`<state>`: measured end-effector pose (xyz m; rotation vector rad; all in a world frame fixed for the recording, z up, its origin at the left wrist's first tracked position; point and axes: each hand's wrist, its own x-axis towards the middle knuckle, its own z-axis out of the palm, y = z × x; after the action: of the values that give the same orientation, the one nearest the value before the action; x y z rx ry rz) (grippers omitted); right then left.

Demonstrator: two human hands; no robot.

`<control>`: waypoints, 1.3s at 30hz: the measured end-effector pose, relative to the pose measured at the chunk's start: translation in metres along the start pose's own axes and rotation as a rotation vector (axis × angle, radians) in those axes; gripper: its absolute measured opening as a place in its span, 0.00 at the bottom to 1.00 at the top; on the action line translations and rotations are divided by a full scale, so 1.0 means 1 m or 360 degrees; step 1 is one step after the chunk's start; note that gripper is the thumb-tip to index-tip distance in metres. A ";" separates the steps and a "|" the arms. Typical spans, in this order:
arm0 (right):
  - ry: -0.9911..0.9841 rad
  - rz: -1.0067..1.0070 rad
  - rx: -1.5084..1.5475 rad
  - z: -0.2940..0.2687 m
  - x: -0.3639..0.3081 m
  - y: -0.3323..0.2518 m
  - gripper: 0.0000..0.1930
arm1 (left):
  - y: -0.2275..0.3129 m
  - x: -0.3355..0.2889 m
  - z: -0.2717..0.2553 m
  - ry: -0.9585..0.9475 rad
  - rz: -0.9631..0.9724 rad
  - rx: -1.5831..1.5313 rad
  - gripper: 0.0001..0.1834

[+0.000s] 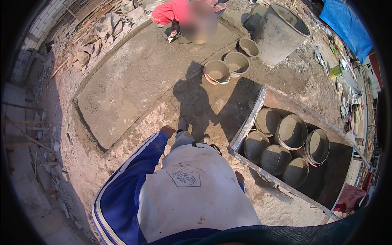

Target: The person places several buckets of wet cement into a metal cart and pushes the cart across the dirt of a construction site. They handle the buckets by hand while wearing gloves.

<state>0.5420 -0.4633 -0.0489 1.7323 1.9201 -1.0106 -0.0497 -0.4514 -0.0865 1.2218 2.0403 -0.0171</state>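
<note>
My left hand (pixel 167 131) hangs past the blue sleeve beside my left leg, over the dirt near a slab of wet concrete (pixel 118 98). How its fingers are held is too small to make out, and nothing shows in it. Only a little of my right hand (pixel 240 177) shows at my right side, its fingers mostly hidden. It is nearest to a rectangular metal cart bed (pixel 249 122), apart from it. Inside that bed stand several buckets (pixel 276 159) caked with grey cement, some in shadow.
Three mortar-smeared buckets (pixel 217 71) stand in a row ahead, by a large grey drum (pixel 281 32). A co-worker in red (pixel 163 14) crouches on the slab's far side, one hand on the concrete. Rubble (pixel 98 38) lies far left; a blue tarp (pixel 347 26) hangs far right.
</note>
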 end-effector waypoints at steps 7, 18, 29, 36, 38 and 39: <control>0.0068 0.0049 -0.0121 -0.006 -0.012 -0.013 0.06 | -0.004 -0.011 -0.013 -0.0034 -0.0005 -0.0023 0.29; 0.0062 0.0002 -0.0017 -0.014 -0.010 -0.026 0.14 | 0.033 -0.032 -0.057 -0.0223 0.0155 0.0342 0.27; -0.0030 0.0045 -0.0130 -0.050 -0.030 -0.036 0.10 | 0.017 -0.008 -0.024 -0.0095 0.0106 0.0128 0.27; 0.0006 -0.0034 0.0013 -0.002 -0.001 -0.009 0.07 | -0.010 -0.009 -0.002 -0.0024 0.0077 0.0255 0.15; 0.0028 -0.0017 0.0051 0.017 0.002 0.013 0.07 | 0.018 -0.012 -0.016 -0.0122 -0.0073 -0.0032 0.22; 0.0032 -0.0038 0.0070 0.022 0.004 0.014 0.07 | 0.019 -0.014 -0.020 -0.0155 -0.0173 -0.0171 0.27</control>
<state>0.5504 -0.4757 -0.0703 1.7538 1.9493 -1.0558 -0.0436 -0.4441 -0.0570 1.0237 1.9942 -0.0188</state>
